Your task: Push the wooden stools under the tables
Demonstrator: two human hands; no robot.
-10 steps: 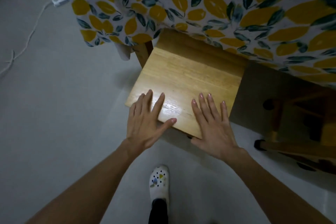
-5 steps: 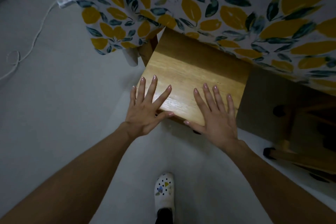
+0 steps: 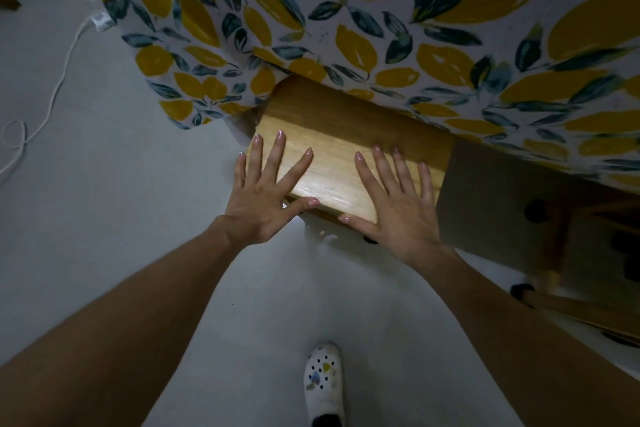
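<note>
A light wooden stool (image 3: 339,156) stands on the grey floor, its far half under a table draped in a cloth with yellow leaves (image 3: 381,28). My left hand (image 3: 266,194) lies flat on the stool's near left corner, fingers spread, thumb along the near edge. Flat on the near right part of the seat rests my right hand (image 3: 398,204), fingers pointing at the table. Neither hand grips anything. The stool's legs are mostly hidden.
Another wooden frame with dark feet (image 3: 568,291) sits in shadow under the cloth at the right. A white cable (image 3: 52,94) trails over the floor at the left. My white shoe (image 3: 323,381) is below, on grey floor (image 3: 114,218).
The stool has slid further under the tablecloth, with less of its seat showing. Both hands stayed flat on its near edge and moved forward with it.
</note>
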